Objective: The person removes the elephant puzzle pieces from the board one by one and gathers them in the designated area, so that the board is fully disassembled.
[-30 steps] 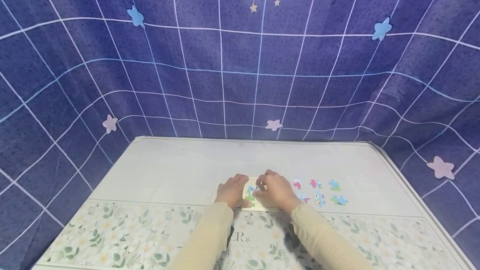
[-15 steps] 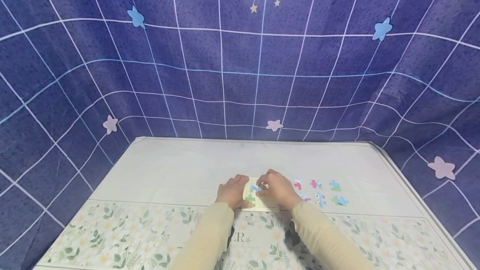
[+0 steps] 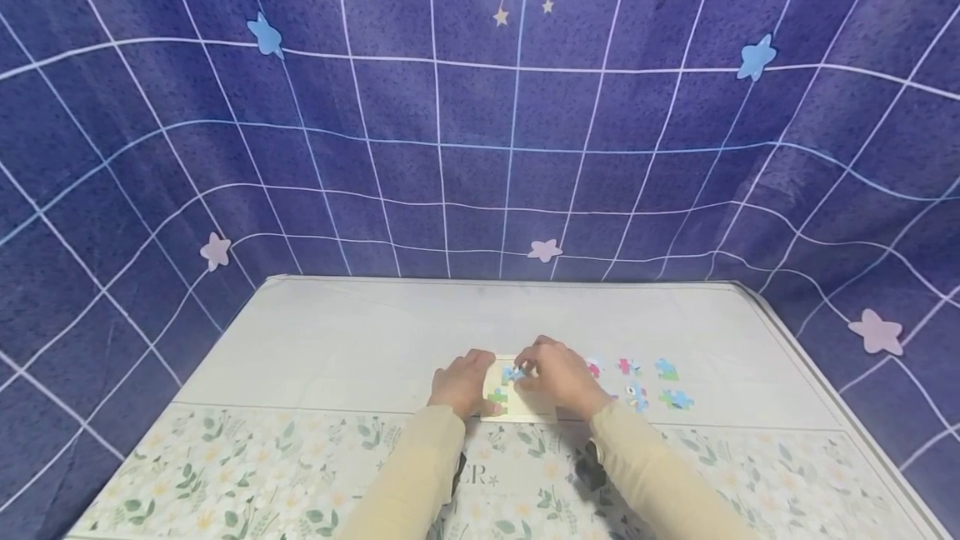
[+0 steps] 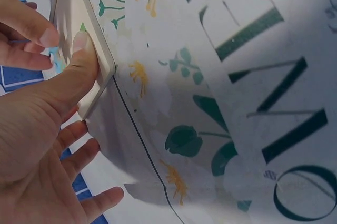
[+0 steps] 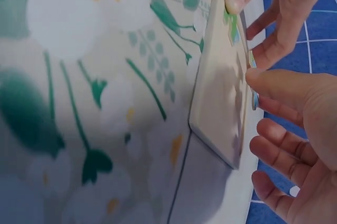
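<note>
Head view: right fingers (image 3: 531,367) pinching puzzle piece (image 3: 513,373).

We see the flat cream puzzle board (image 3: 517,411) lying on the floral-print tablecloth (image 3: 300,473), between our left hand (image 3: 459,383) and right hand (image 3: 562,377). The loose colourful jigsaw pieces (image 3: 645,384) lie just right of the board, before the star-patterned grid backdrop (image 3: 450,123).
</note>
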Demonstrator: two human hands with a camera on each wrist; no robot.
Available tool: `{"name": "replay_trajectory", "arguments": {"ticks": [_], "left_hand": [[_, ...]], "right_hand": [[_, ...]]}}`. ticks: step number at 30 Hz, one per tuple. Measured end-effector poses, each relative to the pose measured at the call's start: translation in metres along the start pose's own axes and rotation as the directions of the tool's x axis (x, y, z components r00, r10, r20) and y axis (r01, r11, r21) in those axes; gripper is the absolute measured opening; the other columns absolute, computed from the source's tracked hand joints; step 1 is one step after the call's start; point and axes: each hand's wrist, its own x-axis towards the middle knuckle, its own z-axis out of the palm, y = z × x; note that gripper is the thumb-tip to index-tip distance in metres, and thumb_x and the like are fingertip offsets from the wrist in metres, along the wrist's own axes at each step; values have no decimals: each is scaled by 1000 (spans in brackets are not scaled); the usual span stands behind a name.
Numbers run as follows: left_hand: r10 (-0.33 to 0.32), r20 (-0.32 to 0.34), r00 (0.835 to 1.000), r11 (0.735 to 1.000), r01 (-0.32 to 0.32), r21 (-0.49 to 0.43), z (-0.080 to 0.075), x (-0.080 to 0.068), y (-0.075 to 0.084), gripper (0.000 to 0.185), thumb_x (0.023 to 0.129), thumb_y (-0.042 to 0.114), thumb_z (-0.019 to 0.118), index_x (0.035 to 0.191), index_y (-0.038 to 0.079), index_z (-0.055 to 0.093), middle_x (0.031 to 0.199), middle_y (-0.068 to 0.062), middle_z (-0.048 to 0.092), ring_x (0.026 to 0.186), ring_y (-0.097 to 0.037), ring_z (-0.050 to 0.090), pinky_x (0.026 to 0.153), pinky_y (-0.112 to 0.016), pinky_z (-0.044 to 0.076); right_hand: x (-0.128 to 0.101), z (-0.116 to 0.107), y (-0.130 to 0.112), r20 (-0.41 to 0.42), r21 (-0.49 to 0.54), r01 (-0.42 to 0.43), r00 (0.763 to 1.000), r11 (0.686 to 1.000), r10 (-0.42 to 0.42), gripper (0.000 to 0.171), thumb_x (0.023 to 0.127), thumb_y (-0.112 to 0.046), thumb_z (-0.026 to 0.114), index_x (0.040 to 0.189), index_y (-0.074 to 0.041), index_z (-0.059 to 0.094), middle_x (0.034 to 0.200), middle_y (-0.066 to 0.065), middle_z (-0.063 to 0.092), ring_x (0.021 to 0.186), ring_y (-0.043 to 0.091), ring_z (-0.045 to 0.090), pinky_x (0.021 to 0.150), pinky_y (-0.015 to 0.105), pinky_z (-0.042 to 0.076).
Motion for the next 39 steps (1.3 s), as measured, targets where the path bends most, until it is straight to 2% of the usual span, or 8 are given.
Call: {"name": "replay_trajectory", "arguments": {"ticks": [7,16,28,35,39], "left_hand": [[-2,8,1000,1000,2,0,1,2,0,81,74,28,88,144,11,51,146,-7,53,130,-31,53,109,-59,43],[-3,7,1000,1000,3,-14,1,1,-1,81,75,27,88,145,10,51,147,-7,52,131,-32,52,111,-60,41],[5,-23,1000,1000,-5,-7,7,3,-3,82,73,29,89,144,10,52,144,-8,55,129,-31,55,109,-59,43],[12,-26,1000,1000,-12,-7,9,4,-5,81,72,29,89,143,10,53,144,-8,55,127,-31,55,108,-58,44],[14,-29,999,1000,-13,6,10,6,-6,82,72,30,89,143,10,52,144,-7,55,127,-31,56,107,-57,45]], "right_hand": [[-7,-14,5,6,32,38,999,999,-38,28,79,-15,86,105,-9,78,95,4,67,78,19,65,70,37,58],[-16,-26,11,5,42,22,1000,999,-22,29,81,-17,85,108,-11,78,102,2,68,93,25,68,82,43,59],[-32,-42,20,-8,147,47,999,988,-47,28,88,-20,80,114,-12,75,105,2,67,95,26,63,73,34,55],[-43,-50,24,-23,134,43,999,990,-40,29,88,-19,80,115,-11,75,105,1,67,93,23,62,74,34,54],[-50,-56,28,-31,131,31,999,991,-27,31,87,-20,81,115,-10,75,105,3,67,87,21,61,70,30,52]]}}
